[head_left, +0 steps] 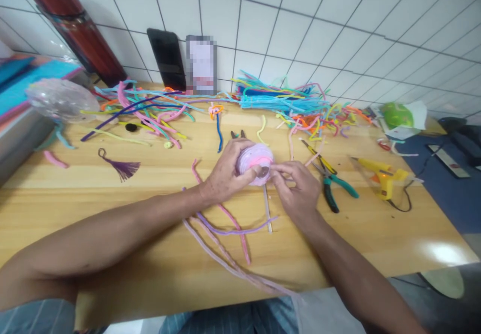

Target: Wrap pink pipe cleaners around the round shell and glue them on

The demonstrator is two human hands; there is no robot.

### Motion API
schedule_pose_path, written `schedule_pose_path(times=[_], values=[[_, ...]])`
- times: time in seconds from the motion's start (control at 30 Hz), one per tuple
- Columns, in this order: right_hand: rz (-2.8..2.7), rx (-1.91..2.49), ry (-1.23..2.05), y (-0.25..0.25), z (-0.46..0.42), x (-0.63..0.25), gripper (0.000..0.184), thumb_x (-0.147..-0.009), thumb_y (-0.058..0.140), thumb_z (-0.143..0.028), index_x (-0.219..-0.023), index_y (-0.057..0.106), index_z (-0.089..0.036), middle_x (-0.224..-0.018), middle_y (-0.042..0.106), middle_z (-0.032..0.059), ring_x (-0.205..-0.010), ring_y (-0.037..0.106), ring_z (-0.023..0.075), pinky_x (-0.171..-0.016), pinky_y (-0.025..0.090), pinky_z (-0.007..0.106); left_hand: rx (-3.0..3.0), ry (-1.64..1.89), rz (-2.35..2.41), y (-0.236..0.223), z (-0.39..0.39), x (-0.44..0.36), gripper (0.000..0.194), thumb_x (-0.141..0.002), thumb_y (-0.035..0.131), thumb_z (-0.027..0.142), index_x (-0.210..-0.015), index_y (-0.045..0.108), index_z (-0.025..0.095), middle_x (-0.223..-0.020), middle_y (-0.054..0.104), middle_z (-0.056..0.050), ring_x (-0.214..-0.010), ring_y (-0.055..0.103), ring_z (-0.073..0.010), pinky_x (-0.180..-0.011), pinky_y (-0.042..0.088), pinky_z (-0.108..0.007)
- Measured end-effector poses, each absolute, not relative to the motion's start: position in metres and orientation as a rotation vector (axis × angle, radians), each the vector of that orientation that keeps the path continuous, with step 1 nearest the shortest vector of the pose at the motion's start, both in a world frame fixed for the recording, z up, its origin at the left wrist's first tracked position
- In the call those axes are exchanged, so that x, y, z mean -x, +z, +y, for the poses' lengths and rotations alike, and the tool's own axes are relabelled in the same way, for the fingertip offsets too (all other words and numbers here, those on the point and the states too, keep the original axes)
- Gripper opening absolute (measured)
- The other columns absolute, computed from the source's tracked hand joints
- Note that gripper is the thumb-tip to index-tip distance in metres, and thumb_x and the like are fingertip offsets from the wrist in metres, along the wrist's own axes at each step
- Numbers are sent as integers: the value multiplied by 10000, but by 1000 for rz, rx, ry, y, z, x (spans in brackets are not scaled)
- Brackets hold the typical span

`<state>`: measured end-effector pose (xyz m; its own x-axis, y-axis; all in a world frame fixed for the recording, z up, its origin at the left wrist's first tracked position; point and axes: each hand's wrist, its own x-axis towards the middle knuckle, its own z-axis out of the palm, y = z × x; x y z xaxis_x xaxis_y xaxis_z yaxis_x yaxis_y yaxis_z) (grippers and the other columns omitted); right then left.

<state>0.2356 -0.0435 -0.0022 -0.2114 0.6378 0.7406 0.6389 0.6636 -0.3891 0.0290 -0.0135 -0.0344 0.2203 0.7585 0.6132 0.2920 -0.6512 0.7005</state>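
Note:
My left hand [225,171] is closed around a rounded, pale purple ball wound from pipe cleaner [253,153], its thumb across the front. A pink strand and a dark opening show on the ball's near face. At its right edge, the thumb and fingers of my right hand [298,188] are pinched together; what lies between them is too small to tell. A clear glue stick [267,211] lies on the table just below. Loose purple [233,232] and pink pipe cleaners [240,231] are spread between my forearms.
Teal-handled pliers [334,191], a yellow cutter knife [319,157] and a yellow glue gun [383,173] with its cord lie right. Bundled pipe cleaners [278,98] run along the wall. Two phones [167,60], a red flask [75,30] and a purple tassel [124,166] are left.

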Motion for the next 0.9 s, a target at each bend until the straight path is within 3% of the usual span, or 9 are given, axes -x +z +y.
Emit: schedule_pose_path(times=[0.23,0.53,0.9], values=[[-1924,975,8,-1,-45,-236,194,-956,676,-107,-1028,757,-269,-954,823,15,-860,773,178,-774,621,314,-2091,1411,966,-33,-14,-28,459,-1017,628,475,-1378,513,215,-1342,595,-137,-1290,588,-273,-1131,497,-475],[-1976,1011,-41,-6,-45,-238,196,-996,644,-150,-1071,774,-276,-982,822,36,-920,780,190,-822,650,351,-2100,1385,959,-33,-13,-25,456,-995,655,408,-1379,495,222,-1332,603,-131,-1269,596,-280,-1117,507,-479],[-1972,965,-73,-6,-45,-238,228,-1005,620,-116,-1115,755,-263,-987,799,43,-920,766,180,-824,638,332,-2020,1350,964,-30,-15,-25,474,-992,680,443,-1367,514,205,-1325,611,-135,-1247,614,-272,-1102,517,-458]])
